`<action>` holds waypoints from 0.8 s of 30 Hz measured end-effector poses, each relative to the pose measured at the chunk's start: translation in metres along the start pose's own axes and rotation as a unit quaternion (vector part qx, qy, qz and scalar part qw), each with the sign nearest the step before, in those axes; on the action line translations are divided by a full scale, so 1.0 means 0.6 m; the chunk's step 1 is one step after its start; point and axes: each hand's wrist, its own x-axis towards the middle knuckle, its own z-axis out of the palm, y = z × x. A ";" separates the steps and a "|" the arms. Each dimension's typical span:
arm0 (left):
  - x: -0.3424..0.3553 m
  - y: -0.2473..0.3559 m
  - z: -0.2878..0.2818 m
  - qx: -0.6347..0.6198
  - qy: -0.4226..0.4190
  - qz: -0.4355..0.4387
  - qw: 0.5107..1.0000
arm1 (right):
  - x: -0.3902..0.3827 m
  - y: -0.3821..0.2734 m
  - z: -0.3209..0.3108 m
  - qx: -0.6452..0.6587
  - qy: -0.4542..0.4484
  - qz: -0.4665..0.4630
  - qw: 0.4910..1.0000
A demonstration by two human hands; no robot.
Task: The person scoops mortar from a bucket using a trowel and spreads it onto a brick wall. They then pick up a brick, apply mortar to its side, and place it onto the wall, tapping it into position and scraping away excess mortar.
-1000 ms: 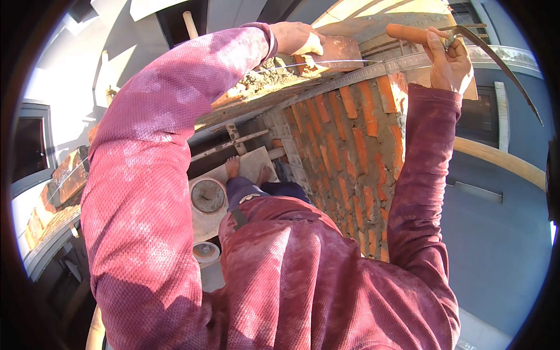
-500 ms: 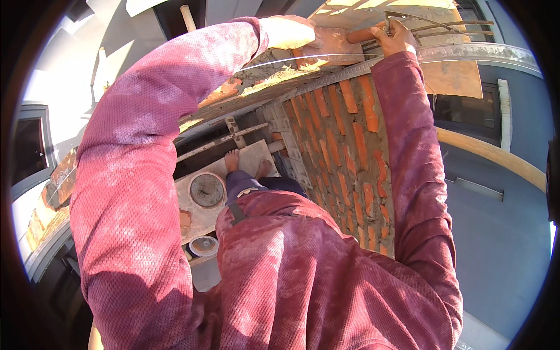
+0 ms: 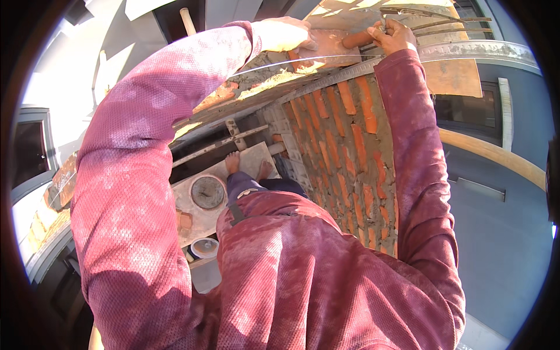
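At the top of the wall, my left hand [image 3: 284, 35] has its fingers curled against the left end of an orange-brown brick [image 3: 331, 48]. The brick lies on the mortared top course, close to a taut white string [image 3: 274, 66]. My right hand [image 3: 396, 37] is closed around a trowel, gripping it near its metal neck. The trowel's brown handle [image 3: 357, 39] points left, with its butt at the brick's right end. Its blade, dark and nearly edge-on, extends to the right beyond my fingers.
Below my right arm runs a brick wall [image 3: 332, 140] with grey mortar, edged by a long metal straightedge [image 3: 466, 51]. Thin rods [image 3: 461, 31] jut out at upper right. My bare feet stand on a board [image 3: 185, 224] beside a round mortar bucket [image 3: 208, 192] and a smaller container [image 3: 204, 248].
Both hands have shifted slightly to the left. The trowel handle has tilted a little and its butt now sits slightly lower, closer against the brick.
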 end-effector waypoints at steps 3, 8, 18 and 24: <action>-0.008 0.001 0.010 -0.042 0.035 -0.005 0.999 | -0.005 -0.001 0.005 0.050 -0.021 0.028 0.998; -0.006 -0.013 0.006 0.004 0.015 0.024 1.000 | -0.019 -0.065 -0.005 0.003 -0.017 0.012 1.000; -0.001 0.006 0.001 0.044 0.033 0.049 0.997 | -0.097 -0.093 -0.112 -0.042 0.156 -0.122 0.979; -0.011 0.013 -0.022 -0.609 0.005 -0.268 0.746 | -0.322 -0.058 -0.111 0.228 0.142 -0.081 0.960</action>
